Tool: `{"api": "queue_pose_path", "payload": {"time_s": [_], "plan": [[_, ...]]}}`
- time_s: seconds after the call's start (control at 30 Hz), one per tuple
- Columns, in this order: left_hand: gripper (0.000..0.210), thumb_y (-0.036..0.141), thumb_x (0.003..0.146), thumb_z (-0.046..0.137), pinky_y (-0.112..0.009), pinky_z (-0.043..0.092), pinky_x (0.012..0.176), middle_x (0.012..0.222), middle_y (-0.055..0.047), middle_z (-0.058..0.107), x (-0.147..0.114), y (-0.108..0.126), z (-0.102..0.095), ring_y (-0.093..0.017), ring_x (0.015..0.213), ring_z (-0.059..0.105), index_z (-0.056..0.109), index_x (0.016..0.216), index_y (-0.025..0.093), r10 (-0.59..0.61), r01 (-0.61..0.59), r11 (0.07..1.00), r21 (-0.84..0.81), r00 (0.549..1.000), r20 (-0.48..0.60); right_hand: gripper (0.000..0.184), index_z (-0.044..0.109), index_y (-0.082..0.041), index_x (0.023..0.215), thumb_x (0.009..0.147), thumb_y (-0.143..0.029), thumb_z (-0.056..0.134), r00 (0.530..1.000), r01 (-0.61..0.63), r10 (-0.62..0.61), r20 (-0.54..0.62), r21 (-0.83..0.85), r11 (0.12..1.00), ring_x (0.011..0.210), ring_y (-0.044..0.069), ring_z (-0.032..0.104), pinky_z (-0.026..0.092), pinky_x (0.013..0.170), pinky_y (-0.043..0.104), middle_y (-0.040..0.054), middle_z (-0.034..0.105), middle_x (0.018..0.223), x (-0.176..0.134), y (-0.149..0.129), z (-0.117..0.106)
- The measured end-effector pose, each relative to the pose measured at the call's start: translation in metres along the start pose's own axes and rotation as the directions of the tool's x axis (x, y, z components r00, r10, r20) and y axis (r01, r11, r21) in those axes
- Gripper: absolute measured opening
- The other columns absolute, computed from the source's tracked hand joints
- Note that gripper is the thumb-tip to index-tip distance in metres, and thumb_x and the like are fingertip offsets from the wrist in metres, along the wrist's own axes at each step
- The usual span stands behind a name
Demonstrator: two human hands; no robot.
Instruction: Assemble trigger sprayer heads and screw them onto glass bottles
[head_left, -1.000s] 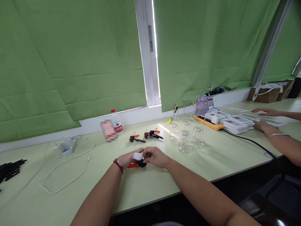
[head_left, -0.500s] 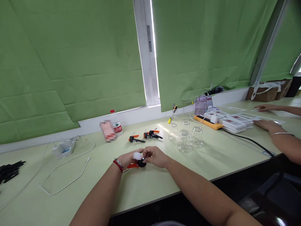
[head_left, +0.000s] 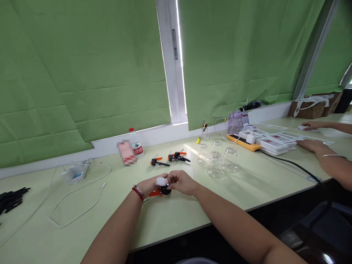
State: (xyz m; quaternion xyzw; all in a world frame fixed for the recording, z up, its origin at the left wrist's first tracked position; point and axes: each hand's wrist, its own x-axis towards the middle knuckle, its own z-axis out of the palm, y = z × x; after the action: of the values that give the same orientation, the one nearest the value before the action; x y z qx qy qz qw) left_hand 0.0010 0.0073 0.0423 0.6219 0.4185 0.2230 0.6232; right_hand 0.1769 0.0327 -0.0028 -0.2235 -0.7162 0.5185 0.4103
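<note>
My left hand [head_left: 150, 184] is closed around a black-and-orange bottle top [head_left: 165, 189], which has a round black cap and an orange lever. A whitish translucent piece [head_left: 161, 182] shows at its upper side, partly behind the fingers. From the other side, my right hand [head_left: 182, 183] pinches the black cap with thumb and bent fingers. Just beyond my hands lie similar black-and-orange tops [head_left: 177, 157] and another single one [head_left: 156, 161]. Several clear glass bottles [head_left: 216, 165] stand to the right of them.
A water bottle [head_left: 137, 145] and a blurred pink packet [head_left: 127, 152] stand near the wall. Left are a white cable [head_left: 90, 207], a white power strip [head_left: 75, 174] and black parts [head_left: 13, 200]. Right are an orange power strip [head_left: 244, 143], stacked white cards [head_left: 275, 145] and another person's hands [head_left: 310, 145].
My hands stay nearly still on the bottle top; the whitish piece has shifted only slightly. At the far right, the other person's far hand has moved a little and holds a white piece.
</note>
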Motion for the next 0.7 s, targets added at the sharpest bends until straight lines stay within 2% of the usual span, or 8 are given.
{"api": "queue_pose_path", "payload": {"time_s": [0.23,0.7], "plan": [[0.048,0.033,0.066,0.061,-0.026,0.040,0.059,0.083,-0.002,0.056,0.0002,0.0001,-0.0010,-0.016,0.073,0.053,0.053,0.112,0.021,-0.022,0.023,0.999,-0.023,1.000,0.020,0.014,0.061,-0.015,0.070,0.061,-0.019,0.071,1.000,0.023,-0.023,0.015,-0.008,1.000,0.061,0.010,0.049,0.041,0.060,0.025,-0.0017,0.058,0.069,-0.0006,-0.0025,-0.0011],[0.049,0.036,0.066,0.059,-0.026,0.038,0.057,0.075,0.001,0.051,-0.0002,0.0027,-0.0007,-0.015,0.068,0.050,0.051,0.111,0.021,-0.020,0.022,0.999,-0.039,0.998,0.057,0.010,0.069,-0.018,0.070,0.060,-0.015,0.071,0.995,0.092,-0.093,0.028,0.037,0.995,0.070,0.013,0.056,0.046,0.068,0.028,-0.0005,0.059,0.075,-0.0002,-0.0059,-0.0034]]}}
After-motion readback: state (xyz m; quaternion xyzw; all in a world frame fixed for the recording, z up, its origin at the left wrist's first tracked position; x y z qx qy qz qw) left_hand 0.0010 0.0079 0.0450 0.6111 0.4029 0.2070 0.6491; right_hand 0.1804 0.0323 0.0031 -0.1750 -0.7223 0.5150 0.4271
